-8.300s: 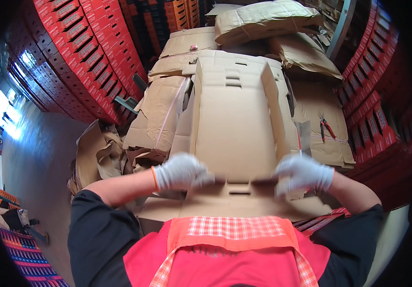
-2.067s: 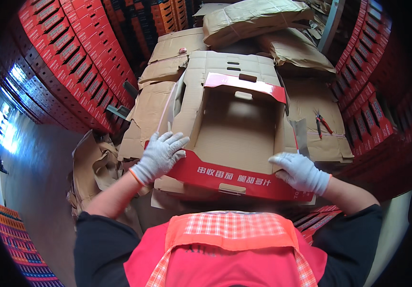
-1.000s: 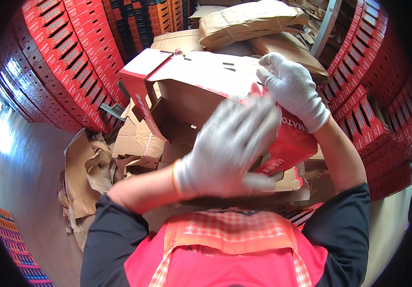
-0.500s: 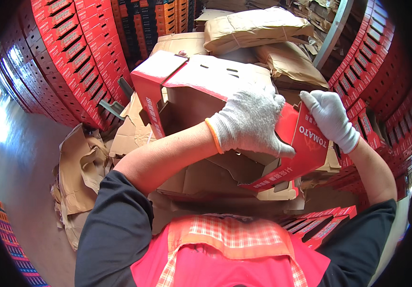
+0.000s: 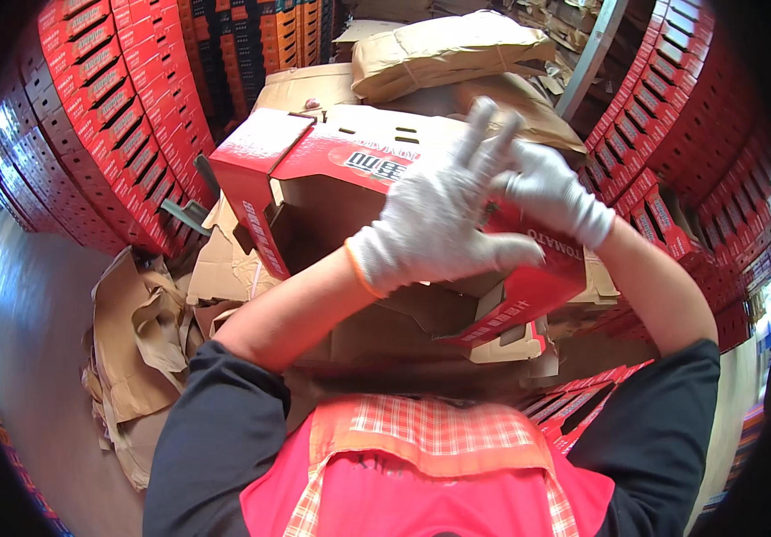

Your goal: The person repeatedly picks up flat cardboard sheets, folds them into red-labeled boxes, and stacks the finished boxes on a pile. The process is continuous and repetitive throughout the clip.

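A red cardboard tray box (image 5: 314,161) with white print and a plain brown inside sits tilted in front of me, its open side facing me. My left hand (image 5: 439,215), in a grey-white knitted glove, is over the box's right half. Its fingers are spread and stretched up and away, the thumb pointing right, with nothing held. My right hand (image 5: 554,195), gloved alike, is close beside it above the red right end wall (image 5: 542,277). Its fingertips are blurred and partly behind the left hand, so I cannot tell their grip.
Tall stacks of red boxes (image 5: 135,98) rise at the left, with more red stacks (image 5: 654,98) at the right. Brown paper-wrapped bundles (image 5: 448,54) lie behind the box. Torn brown cardboard (image 5: 135,331) is heaped at the left, and a grey metal post (image 5: 591,58) slants at the back right.
My right hand has left the right end wall's edge and moved left toward my left hand. The left hand's fingers have straightened upward off the box. The view has shifted slightly.
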{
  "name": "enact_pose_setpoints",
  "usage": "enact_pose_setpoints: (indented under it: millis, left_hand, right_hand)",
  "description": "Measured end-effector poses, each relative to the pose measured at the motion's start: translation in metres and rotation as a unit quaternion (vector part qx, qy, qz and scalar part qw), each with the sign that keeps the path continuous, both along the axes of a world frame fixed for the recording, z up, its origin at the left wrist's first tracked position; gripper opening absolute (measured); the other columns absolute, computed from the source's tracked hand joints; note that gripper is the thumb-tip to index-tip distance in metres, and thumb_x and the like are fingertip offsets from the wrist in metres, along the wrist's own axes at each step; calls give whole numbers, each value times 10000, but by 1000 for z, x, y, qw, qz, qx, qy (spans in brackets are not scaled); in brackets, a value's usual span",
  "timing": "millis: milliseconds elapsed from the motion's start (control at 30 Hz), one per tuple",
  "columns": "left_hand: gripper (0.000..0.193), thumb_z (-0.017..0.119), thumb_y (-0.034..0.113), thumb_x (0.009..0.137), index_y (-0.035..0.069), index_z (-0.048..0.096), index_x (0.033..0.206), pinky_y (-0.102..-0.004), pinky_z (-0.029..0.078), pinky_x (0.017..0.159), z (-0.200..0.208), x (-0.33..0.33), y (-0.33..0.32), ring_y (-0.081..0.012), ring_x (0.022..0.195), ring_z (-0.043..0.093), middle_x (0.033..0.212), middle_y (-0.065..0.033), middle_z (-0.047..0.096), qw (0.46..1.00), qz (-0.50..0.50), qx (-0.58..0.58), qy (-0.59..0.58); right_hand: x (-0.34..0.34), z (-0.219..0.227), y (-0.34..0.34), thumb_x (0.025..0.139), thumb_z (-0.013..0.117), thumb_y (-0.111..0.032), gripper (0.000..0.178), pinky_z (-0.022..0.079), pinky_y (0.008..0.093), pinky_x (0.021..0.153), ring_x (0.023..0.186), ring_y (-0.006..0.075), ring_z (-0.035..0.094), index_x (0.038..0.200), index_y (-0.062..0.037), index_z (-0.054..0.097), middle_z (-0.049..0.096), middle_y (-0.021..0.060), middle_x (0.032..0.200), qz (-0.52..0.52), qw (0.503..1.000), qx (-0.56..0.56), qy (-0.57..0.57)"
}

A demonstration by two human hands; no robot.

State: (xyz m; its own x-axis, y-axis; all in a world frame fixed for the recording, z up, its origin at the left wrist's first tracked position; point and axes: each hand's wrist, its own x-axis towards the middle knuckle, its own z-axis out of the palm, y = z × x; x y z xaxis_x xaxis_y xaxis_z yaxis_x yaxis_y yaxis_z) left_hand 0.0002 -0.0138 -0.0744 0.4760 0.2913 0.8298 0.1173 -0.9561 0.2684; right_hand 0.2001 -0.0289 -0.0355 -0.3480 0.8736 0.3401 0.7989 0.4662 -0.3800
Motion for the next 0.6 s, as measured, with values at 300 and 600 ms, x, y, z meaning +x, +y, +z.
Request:
enact_pose_setpoints:
  millis: [300,600]
  left_hand:
    - [343,540,14,896,-44,629,1222,-368,517,909,-60,-106,-27,-320,1053,672,1193,-199,670,994,7,-73,-78]
    - [984,742,618,729,-53,466,1394,-434,338,1110,-27,-119,-60,-389,1277,485,1391,-227,494,968,-66,-242,25]
  right_hand:
    - [13,15,-13,742,750,-146,680,523,289,876,1021,170,632,1356,17,507,627,116,1259,-5,992,24,121]
    - [80,-228,-19,856,685,-315,289,520,383,761,779,202,626,982,-55,703,684,47,885,-163,873,-370,274]
